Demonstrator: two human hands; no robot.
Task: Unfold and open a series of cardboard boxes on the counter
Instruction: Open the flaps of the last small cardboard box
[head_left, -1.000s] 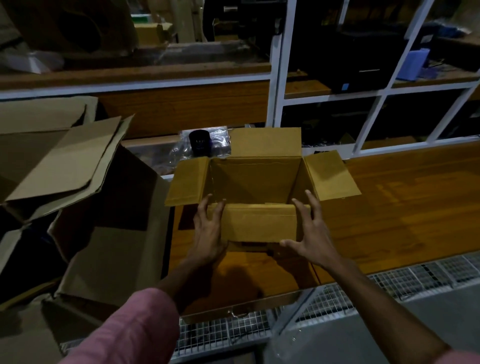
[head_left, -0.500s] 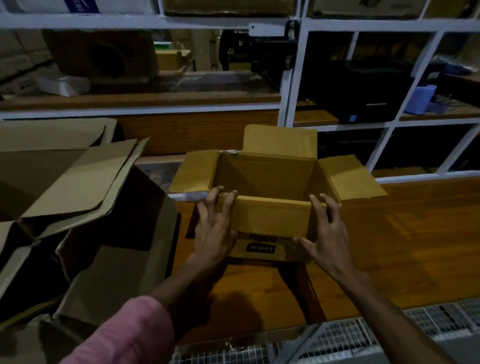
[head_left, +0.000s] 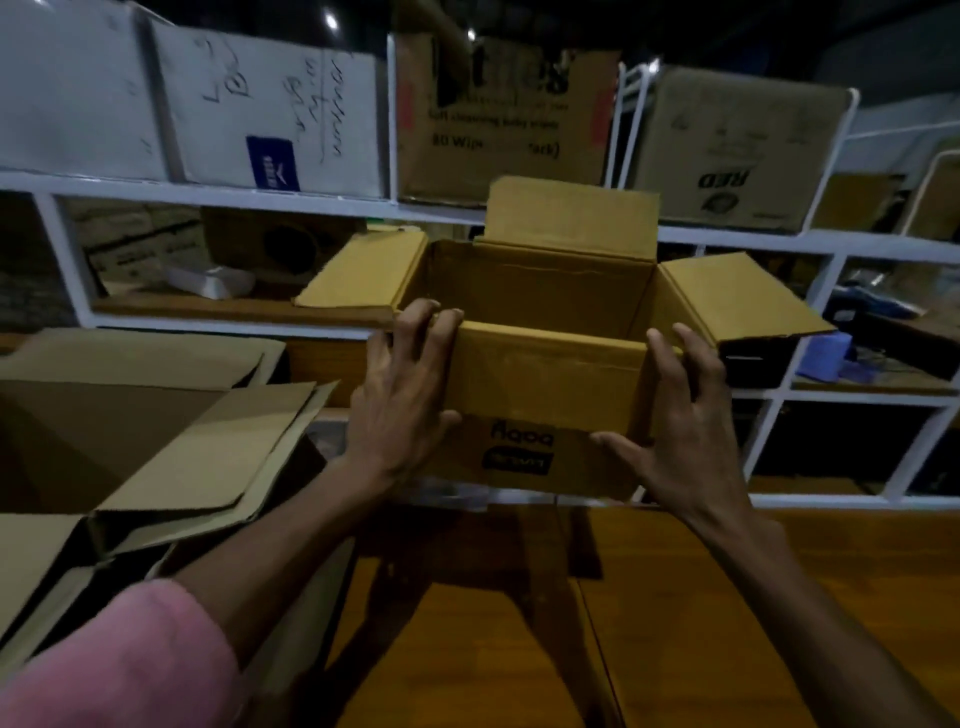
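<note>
Lifting the open box (head_left: 540, 384) has been your change over the last second: it sat on the wooden counter (head_left: 727, 597) a moment ago, and now you hold it up in front of the white shelving (head_left: 260, 200), above the counter's far edge. By my reading this box is finished, its flaps spread, and you are moving it off to make room for the next one.

Starting at your left, the heap of flattened cardboard (head_left: 171, 447) looks untouched; those are likely the boxes yet to be unfolded. Your left hand (head_left: 400, 410) clasps the box's near-left corner, fingers curled over the rim and thumb pressed on the front wall. Your right hand (head_left: 680, 431) holds the near-right corner with fingers spread along the side and thumb across the front.

Much is hard to read. You cannot see the box's underside, so whether its bottom flaps are locked is unknown. The dark label on the front is upside down and blurred. The room is dim, the shelf contents are murky, and your pink sleeve (head_left: 119, 665) is cut by the lower edge.
</note>
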